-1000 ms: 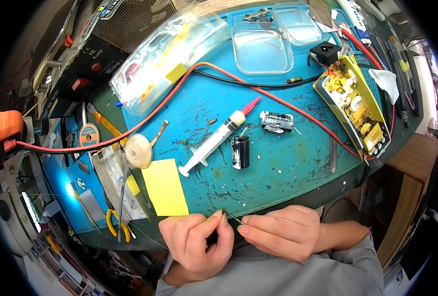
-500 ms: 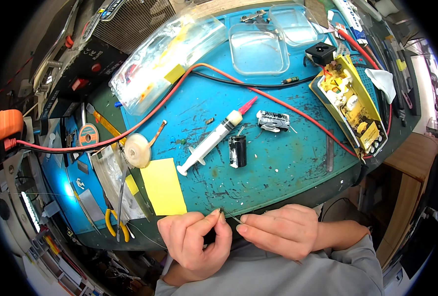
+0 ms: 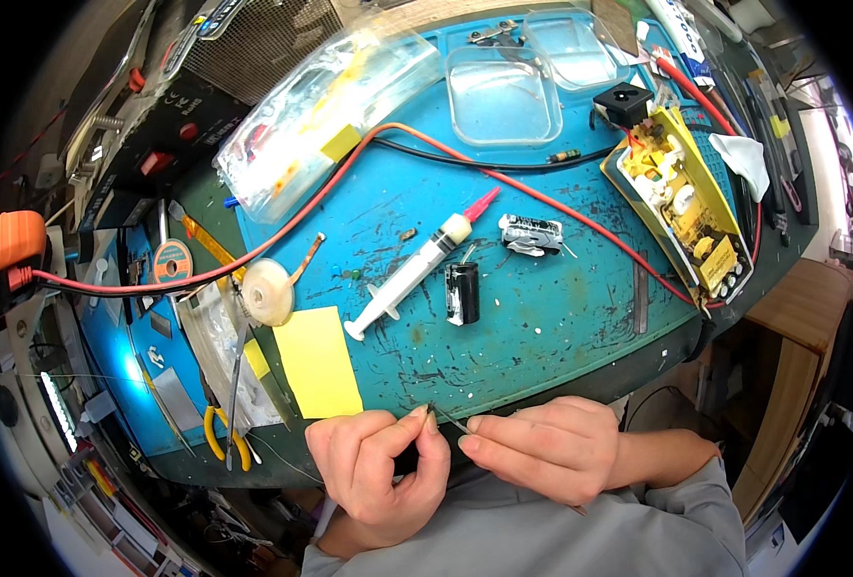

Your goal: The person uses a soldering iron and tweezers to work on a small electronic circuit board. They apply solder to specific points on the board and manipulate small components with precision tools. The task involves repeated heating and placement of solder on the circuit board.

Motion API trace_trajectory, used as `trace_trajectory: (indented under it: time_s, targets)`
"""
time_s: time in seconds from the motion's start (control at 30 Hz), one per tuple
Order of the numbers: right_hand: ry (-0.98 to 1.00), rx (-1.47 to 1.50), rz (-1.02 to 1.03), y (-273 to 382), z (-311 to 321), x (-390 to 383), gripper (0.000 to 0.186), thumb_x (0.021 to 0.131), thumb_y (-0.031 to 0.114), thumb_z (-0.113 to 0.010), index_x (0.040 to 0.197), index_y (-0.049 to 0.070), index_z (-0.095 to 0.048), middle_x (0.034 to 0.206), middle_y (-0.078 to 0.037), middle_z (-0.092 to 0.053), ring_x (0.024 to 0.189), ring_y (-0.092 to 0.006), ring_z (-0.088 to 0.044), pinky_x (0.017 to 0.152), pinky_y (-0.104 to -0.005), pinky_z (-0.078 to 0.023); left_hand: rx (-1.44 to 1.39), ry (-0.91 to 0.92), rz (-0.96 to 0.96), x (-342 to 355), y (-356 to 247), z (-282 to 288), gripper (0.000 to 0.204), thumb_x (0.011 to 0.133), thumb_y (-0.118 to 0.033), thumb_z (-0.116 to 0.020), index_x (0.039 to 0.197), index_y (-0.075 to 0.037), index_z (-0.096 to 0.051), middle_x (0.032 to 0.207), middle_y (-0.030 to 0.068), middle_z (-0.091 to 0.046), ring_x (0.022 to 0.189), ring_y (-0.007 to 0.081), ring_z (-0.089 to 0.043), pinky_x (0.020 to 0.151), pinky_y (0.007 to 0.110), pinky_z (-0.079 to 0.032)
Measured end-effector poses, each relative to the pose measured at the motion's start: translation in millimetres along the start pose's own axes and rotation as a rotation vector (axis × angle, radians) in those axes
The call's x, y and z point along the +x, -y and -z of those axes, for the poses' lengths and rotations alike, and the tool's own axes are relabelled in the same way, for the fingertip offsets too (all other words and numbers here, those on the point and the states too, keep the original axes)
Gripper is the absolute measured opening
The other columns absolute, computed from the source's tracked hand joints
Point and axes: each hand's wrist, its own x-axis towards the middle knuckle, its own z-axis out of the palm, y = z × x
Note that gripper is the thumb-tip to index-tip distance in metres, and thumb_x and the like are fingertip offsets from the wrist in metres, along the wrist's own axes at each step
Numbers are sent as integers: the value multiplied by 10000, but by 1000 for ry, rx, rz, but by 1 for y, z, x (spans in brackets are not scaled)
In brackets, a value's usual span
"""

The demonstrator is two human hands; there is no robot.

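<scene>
At the mat's near edge, my left hand is closed, thumb and forefinger pinching a tiny dark piece too small to name. My right hand grips a thin metal tool, perhaps tweezers, whose tip meets that piece. Most of the tool is hidden by my fingers. Beyond them a black cylindrical capacitor with white residue lies on the mat, and a second capacitor lies farther right. A syringe with a pink tip rests diagonally beside them. Left of it lies a yellow paper square.
An opened yellow circuit housing stands at the right. Red and black leads cross the mat. Clear plastic boxes and a plastic bag lie at the back. Yellow-handled pliers and a white spool sit left.
Almost nothing differs. Both hands keep the same pinch, with the tool in the right hand very slightly shifted.
</scene>
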Motion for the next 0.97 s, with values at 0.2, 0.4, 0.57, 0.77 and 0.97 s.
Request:
trace_trajectory:
  time_s: [0.2, 0.4, 0.57, 0.77, 0.97]
  targets:
    - [33, 57, -15, 1, 1, 5, 359, 714, 86, -644, 1055, -4, -711, 1046, -113, -701, 829, -184, -687, 636, -247, -537, 3, -20, 21, 1, 6, 0, 273, 662, 43, -769, 877, -79, -653, 787, 54, -566, 708, 257, -518, 634, 355, -393]
    - [-298, 223, -82, 0, 11, -6, 247, 872, 70, -693, 1107, 1, -655, 993, -107, -648, 802, -234, -667, 623, -302, -544, -93, -128, -2, -6, -1, -14, 102, 827, 50, -675, 867, -3, -597, 828, 97, -554, 792, 254, -549, 718, 353, -452]
    - [-364, 135, -15, 8, 15, -33, 180, 913, 81, -657, 1063, -8, -615, 1012, -138, -619, 799, -276, -649, 632, -331, -545, -515, -36, -47, -14, -20, -1, 71, 900, -7, -665, 958, 33, -658, 942, 129, -629, 879, 264, -591, 760, 387, -503]
    - [-586, -108, 82, 55, 61, -73, 289, 870, 144, -669, 1102, -16, -603, 1017, -111, -595, 927, -293, -617, 767, -387, -533, -1402, 579, 465, -43, -52, -11, 131, 975, -86, -589, 1074, 0, -601, 1020, 89, -619, 904, 187, -602, 802, 320, -517]
    - [-512, -406, -88, 37, 72, -155, 263, 945, 168, -628, 1141, -6, -610, 1123, -109, -614, 1044, -289, -609, 814, -331, -540, -1478, 888, 562, -53, -112, -56, 223, 965, -128, -627, 1147, -9, -578, 1073, 93, -644, 911, 172, -623, 796, 294, -523]
